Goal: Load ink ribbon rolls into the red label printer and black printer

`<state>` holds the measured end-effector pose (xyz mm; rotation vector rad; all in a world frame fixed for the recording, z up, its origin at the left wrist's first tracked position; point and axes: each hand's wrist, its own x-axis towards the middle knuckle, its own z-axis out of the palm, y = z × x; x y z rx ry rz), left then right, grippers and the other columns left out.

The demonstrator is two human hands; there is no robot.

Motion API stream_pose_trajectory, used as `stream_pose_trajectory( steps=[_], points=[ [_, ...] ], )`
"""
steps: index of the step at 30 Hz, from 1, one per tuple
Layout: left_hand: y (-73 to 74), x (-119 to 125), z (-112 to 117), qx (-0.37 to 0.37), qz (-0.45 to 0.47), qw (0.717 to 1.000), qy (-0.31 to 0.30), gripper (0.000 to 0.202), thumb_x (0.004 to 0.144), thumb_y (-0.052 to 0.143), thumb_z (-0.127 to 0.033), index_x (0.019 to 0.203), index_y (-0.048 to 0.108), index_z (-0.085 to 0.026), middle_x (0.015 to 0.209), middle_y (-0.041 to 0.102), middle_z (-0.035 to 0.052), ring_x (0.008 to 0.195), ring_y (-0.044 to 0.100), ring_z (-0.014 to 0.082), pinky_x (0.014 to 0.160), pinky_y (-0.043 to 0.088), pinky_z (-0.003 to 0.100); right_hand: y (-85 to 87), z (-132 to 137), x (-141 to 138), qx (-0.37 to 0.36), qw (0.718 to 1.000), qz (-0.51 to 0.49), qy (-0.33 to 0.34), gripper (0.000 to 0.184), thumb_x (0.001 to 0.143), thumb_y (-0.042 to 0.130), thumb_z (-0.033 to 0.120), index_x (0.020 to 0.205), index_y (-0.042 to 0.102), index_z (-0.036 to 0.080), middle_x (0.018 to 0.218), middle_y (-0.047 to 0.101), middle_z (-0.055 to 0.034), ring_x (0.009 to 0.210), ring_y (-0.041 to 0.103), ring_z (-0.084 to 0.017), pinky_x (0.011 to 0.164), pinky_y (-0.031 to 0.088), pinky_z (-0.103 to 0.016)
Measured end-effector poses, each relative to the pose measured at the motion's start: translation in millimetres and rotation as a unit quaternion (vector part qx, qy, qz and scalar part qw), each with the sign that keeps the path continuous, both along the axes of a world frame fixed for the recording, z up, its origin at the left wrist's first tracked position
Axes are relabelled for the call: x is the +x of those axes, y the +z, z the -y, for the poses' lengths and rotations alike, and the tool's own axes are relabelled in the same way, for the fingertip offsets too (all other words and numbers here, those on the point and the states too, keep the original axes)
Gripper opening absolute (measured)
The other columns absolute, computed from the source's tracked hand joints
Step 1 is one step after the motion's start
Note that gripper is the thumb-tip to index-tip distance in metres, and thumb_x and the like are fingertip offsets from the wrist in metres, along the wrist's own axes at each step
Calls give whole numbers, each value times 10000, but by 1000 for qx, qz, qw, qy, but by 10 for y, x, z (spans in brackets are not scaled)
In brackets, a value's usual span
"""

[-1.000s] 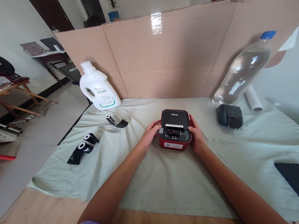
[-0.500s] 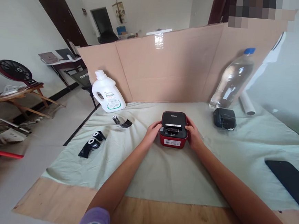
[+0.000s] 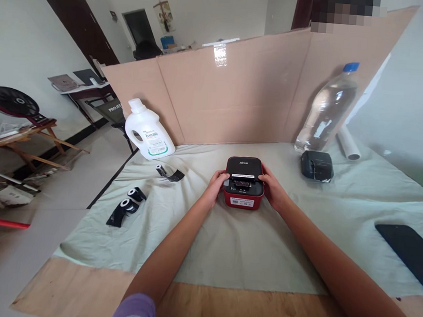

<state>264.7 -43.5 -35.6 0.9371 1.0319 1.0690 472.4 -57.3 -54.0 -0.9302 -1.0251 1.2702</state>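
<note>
A small red label printer (image 3: pixel 244 180) with a black lid stands on the pale green cloth (image 3: pixel 227 233) in the middle of the table. My left hand (image 3: pixel 216 184) clasps its left side, fingers curled onto the top edge. My right hand (image 3: pixel 271 186) clasps its right side the same way. A white label strip shows at the slot on top of the printer.
Black ribbon rolls (image 3: pixel 124 205) and another roll (image 3: pixel 169 173) lie to the left. A white detergent jug (image 3: pixel 147 132), a clear water bottle (image 3: pixel 325 109), a second black printer (image 3: pixel 317 166) and a white tube (image 3: pixel 348 144) stand by the cardboard screen (image 3: pixel 238 92). A black phone (image 3: pixel 409 252) lies at right.
Both hands stay on the printer's sides. The head has pulled back and risen, so the table looks smaller and more of the room shows.
</note>
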Motion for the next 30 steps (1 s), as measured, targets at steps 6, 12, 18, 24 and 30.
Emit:
stream_pose_trajectory(
  steps=[6,12,18,24,30],
  points=[
    [9,-26,-6,-8,2,1000,-8,387,715,708,-359,1058,611,-208,976,679,20,801,620,132,705,464,237,25,14,-19,-45,999,-10,-8,648,733,624,272,1376,579,339,1287,699,37,1214,625,-282,1039,519,-439],
    [71,-34,-11,-22,-13,1000,-13,391,719,696,-308,1093,610,-236,1125,677,31,882,635,149,678,465,229,16,42,-8,-33,999,10,-27,639,740,633,269,1371,596,368,1371,647,61,1305,564,-287,1099,471,-436],
    [142,-29,7,-29,-12,1000,-4,382,700,702,-265,1071,616,-230,1079,675,30,850,630,139,707,473,237,72,65,-22,-39,999,11,-29,640,725,642,300,1361,606,351,1375,648,44,1269,593,-298,1049,514,-441],
    [210,-34,45,-31,-22,999,0,366,707,721,-260,1062,642,-222,987,668,27,818,635,137,733,473,247,17,14,2,-39,999,5,-24,659,722,671,310,1375,593,334,1352,669,24,1195,642,-279,965,559,-397],
    [228,-22,107,-23,-18,999,23,370,739,716,-278,1100,660,-223,1065,692,51,923,666,180,817,500,283,3,-8,-12,-29,999,5,-22,639,730,671,325,1364,593,327,1388,650,19,1264,608,-293,1007,541,-429]
  ],
)
